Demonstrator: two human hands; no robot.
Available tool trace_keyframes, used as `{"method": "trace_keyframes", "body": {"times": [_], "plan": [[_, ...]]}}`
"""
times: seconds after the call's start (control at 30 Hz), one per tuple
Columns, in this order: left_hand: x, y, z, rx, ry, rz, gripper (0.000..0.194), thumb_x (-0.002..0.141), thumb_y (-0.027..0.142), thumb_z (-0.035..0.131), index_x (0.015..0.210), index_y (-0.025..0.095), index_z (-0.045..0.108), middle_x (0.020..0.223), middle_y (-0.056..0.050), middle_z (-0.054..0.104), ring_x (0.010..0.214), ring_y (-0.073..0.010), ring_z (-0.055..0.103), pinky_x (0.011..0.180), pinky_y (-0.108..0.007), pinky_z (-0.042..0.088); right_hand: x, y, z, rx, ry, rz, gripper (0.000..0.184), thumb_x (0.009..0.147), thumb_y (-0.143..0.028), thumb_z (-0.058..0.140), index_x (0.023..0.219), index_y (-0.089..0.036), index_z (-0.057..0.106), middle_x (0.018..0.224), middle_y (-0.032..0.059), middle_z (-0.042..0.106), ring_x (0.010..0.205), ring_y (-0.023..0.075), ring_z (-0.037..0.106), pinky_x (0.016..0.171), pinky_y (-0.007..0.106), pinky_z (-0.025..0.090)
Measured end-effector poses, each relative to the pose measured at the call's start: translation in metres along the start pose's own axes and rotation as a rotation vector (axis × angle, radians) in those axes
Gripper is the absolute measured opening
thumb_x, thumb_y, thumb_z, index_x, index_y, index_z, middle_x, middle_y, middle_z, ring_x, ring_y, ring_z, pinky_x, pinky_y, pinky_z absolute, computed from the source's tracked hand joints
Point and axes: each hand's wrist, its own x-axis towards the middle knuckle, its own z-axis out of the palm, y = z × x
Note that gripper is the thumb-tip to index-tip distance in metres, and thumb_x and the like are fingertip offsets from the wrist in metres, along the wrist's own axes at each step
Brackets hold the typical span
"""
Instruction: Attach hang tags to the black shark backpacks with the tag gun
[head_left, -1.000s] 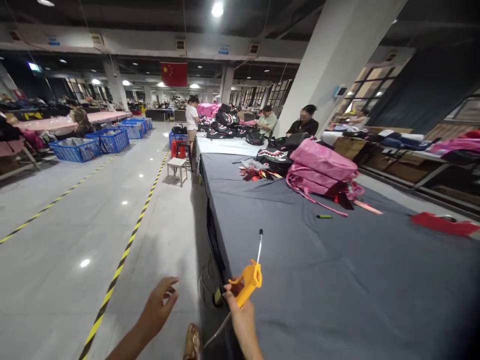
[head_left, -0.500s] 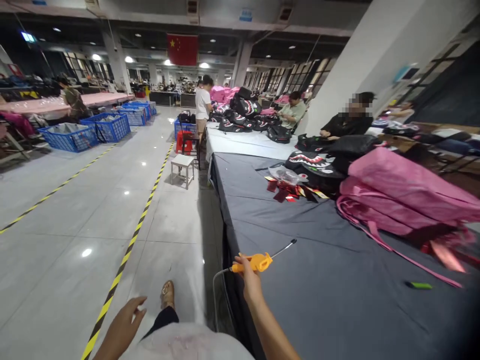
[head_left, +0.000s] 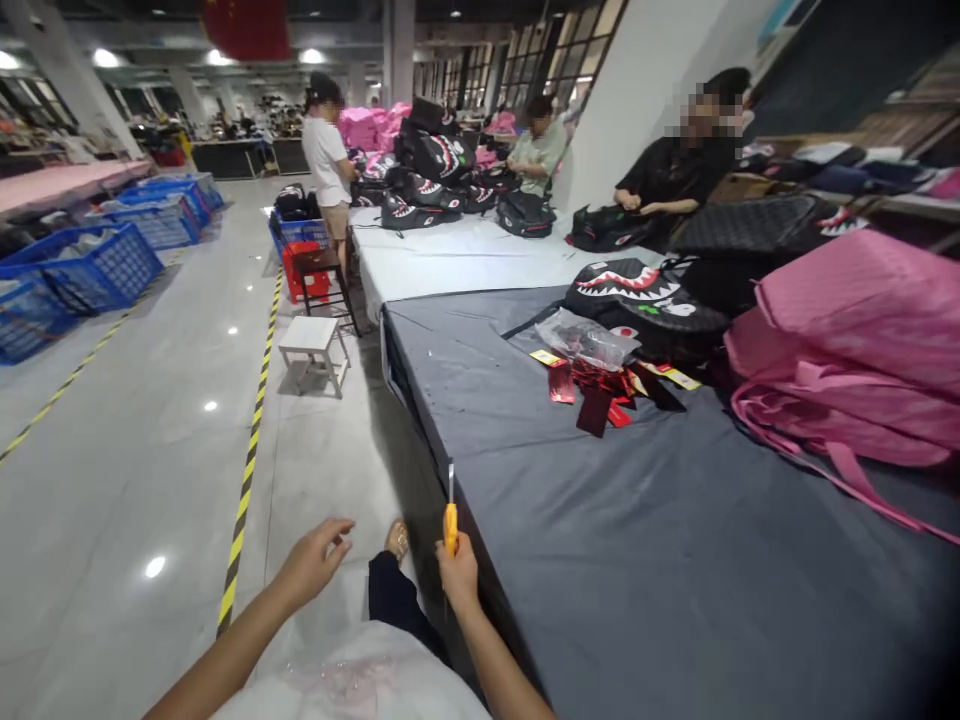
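My right hand [head_left: 457,577] is closed round an orange air blow gun [head_left: 450,522], whose thin metal nozzle points up and away, right at the near edge of a long table with a dark grey cover [head_left: 660,560]. My left hand [head_left: 315,560] hangs over the floor to the left, holding nothing, fingers loosely spread. My foot in a sandal [head_left: 397,541] shows between the two hands.
On the table lie pink backpacks [head_left: 855,350], a black shark-print backpack [head_left: 637,300], a clear plastic bag [head_left: 585,338] and red tags [head_left: 600,395]. Three people work at the far end. A white stool [head_left: 315,345], a red crate [head_left: 307,280] and blue baskets [head_left: 97,265] stand on the glossy floor with yellow-black tape [head_left: 251,470].
I have walked forward along the table, so the backpacks are closer. The blow gun has turned from pointing right over the table to pointing up and away.
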Motion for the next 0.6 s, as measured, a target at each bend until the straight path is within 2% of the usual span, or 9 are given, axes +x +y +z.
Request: {"method": "trace_keyframes", "body": {"times": [0.07, 0.17, 0.23, 0.3, 0.37, 0.4, 0.47, 0.53, 0.6], "plan": [[0.052, -0.004, 0.000, 0.019, -0.127, -0.027, 0.039, 0.091, 0.035, 0.046, 0.123, 0.022, 0.064, 0.122, -0.009, 0.067, 0.101, -0.0187, 0.066, 0.094, -0.035, 0.051, 0.044, -0.016, 0.041, 0.008, -0.001, -0.007, 0.017, 0.056, -0.035, 0.060, 0.068, -0.023, 0.057, 0.052, -0.0037, 0.057, 0.053, 0.0192, 0.056, 0.054, 0.029, 0.045], [0.121, -0.006, -0.014, 0.042, -0.272, -0.081, 0.038, 0.089, 0.032, 0.050, 0.121, 0.021, 0.065, 0.123, -0.009, 0.067, 0.102, -0.0192, 0.066, 0.095, -0.035, 0.051, 0.120, -0.069, 0.112, 0.036, -0.052, -0.049, 0.020, 0.062, -0.031, 0.055, 0.078, -0.022, 0.061, 0.065, 0.0004, 0.065, 0.065, 0.0215, 0.062, 0.065, 0.031, 0.050], [0.163, -0.007, -0.027, 0.045, -0.245, -0.129, 0.039, 0.090, 0.033, 0.048, 0.123, 0.020, 0.064, 0.122, -0.009, 0.068, 0.104, -0.0200, 0.065, 0.097, -0.036, 0.050, 0.177, -0.114, 0.168, 0.080, -0.110, -0.120, 0.036, 0.069, -0.028, 0.049, 0.100, -0.018, 0.064, 0.091, 0.0059, 0.073, 0.086, 0.0216, 0.067, 0.080, 0.033, 0.052], [0.204, -0.013, -0.034, 0.015, -0.175, -0.174, 0.040, 0.093, 0.036, 0.045, 0.125, 0.021, 0.063, 0.123, -0.009, 0.068, 0.109, -0.0209, 0.064, 0.099, -0.037, 0.050, 0.232, -0.151, 0.222, 0.129, -0.158, -0.212, 0.050, 0.073, -0.021, 0.045, 0.119, -0.017, 0.061, 0.115, 0.0077, 0.070, 0.105, 0.0193, 0.065, 0.094, 0.033, 0.050], [0.246, -0.031, -0.032, -0.025, -0.162, -0.171, 0.040, 0.095, 0.040, 0.042, 0.125, 0.023, 0.063, 0.124, -0.008, 0.067, 0.114, -0.0214, 0.063, 0.100, -0.037, 0.051, 0.278, -0.168, 0.261, 0.160, -0.146, -0.281, 0.055, 0.075, -0.018, 0.045, 0.128, -0.017, 0.059, 0.128, 0.0082, 0.065, 0.118, 0.0191, 0.060, 0.103, 0.034, 0.045], [0.269, -0.045, -0.027, -0.020, -0.173, -0.161, 0.039, 0.095, 0.041, 0.043, 0.124, 0.024, 0.063, 0.126, -0.008, 0.067, 0.116, -0.0219, 0.062, 0.101, -0.037, 0.051, 0.295, -0.166, 0.272, 0.167, -0.122, -0.301, 0.055, 0.075, -0.017, 0.045, 0.128, -0.017, 0.060, 0.128, 0.0088, 0.065, 0.119, 0.0199, 0.060, 0.104, 0.035, 0.045], [0.326, -0.083, -0.012, 0.070, -0.199, -0.127, 0.038, 0.092, 0.036, 0.045, 0.124, 0.025, 0.064, 0.130, -0.008, 0.065, 0.122, -0.0237, 0.060, 0.106, -0.040, 0.049, 0.319, -0.142, 0.284, 0.160, -0.054, -0.308, 0.050, 0.076, -0.019, 0.045, 0.121, -0.018, 0.065, 0.118, 0.0095, 0.070, 0.112, 0.0218, 0.065, 0.101, 0.037, 0.049], [0.403, -0.122, 0.010, 0.242, -0.193, -0.070, 0.047, 0.086, 0.024, 0.045, 0.130, 0.023, 0.060, 0.141, -0.010, 0.057, 0.134, -0.0257, 0.052, 0.115, -0.044, 0.041, 0.337, -0.094, 0.288, 0.120, 0.024, -0.277, 0.045, 0.079, -0.021, 0.045, 0.118, -0.018, 0.067, 0.112, 0.0117, 0.073, 0.103, 0.0256, 0.069, 0.093, 0.042, 0.055], [0.491, -0.147, 0.033, 0.401, -0.205, 0.050, 0.059, 0.081, 0.013, 0.044, 0.138, 0.020, 0.054, 0.151, -0.010, 0.048, 0.142, -0.0264, 0.041, 0.118, -0.048, 0.036, 0.355, -0.041, 0.292, -0.013, 0.143, -0.214, 0.040, 0.085, -0.027, 0.048, 0.119, -0.023, 0.069, 0.121, 0.0093, 0.070, 0.117, 0.0295, 0.064, 0.098, 0.044, 0.053]]}}
